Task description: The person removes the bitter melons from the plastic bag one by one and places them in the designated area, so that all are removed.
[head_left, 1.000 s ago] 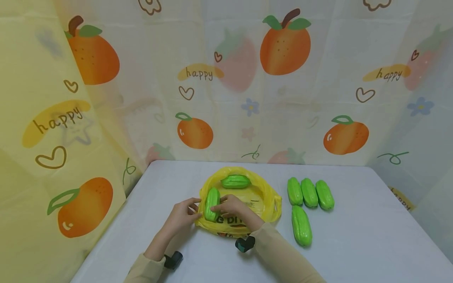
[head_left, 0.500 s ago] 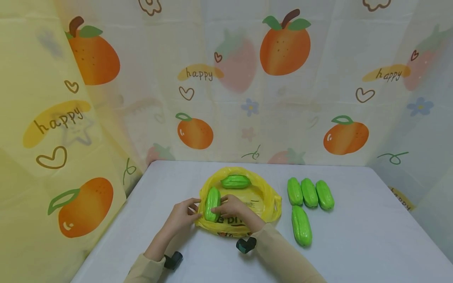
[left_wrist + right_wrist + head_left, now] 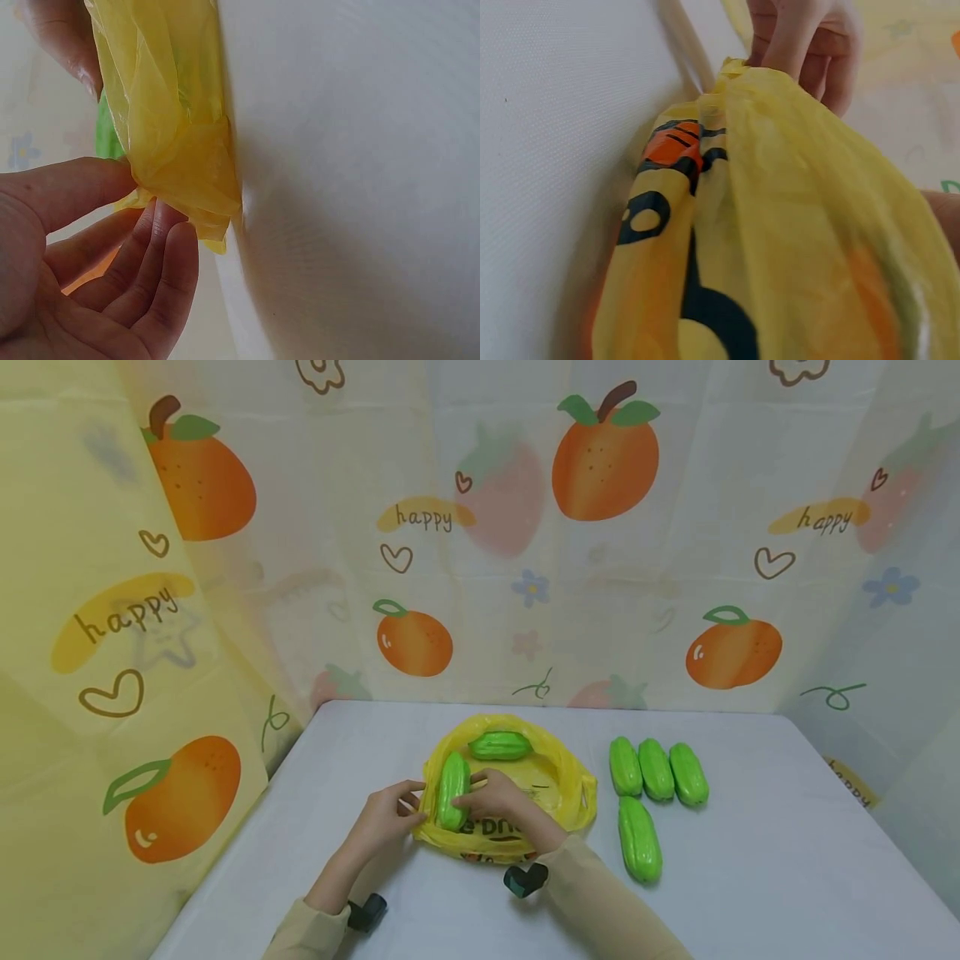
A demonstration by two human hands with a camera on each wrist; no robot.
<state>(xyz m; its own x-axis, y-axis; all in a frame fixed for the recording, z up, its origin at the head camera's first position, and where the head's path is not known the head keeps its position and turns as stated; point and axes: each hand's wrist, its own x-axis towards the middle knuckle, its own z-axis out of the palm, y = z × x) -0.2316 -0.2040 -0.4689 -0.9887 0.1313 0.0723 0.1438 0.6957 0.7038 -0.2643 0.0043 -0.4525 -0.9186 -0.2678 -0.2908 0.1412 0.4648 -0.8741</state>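
Gourd (image 3: pixel 453 793) in right hand (image 3: pixel 498 797) points lengthwise front to back.

Place: screened-off table booth; type of building could not be told. White table (image 3: pixel 780 885) filled the lower frame; curtains (image 3: pixel 480 589) printed with fruit hung across the top and both sides.

Yellow bag (image 3: pixel 579 783): thin, translucent, dark lettering, orange print; mouth spread wide on the white worktop (image 3: pixel 757 860). Left hand (image 3: pixel 388 814) pinches its left rim. Held gourd (image 3: pixel 453 795): bright green, glossy, ribbed; lengthwise just inside the left wall, right hand (image 3: pixel 501 797) gripping its right side. Second gourd (image 3: pixel 500 745): same green, lying crosswise in the bag by the far wall. Right of bag: row of three gourds (image 3: pixel 656 769), side by side, lengthwise; single gourd (image 3: pixel 640 841) nearer the person, end to end with the leftmost.
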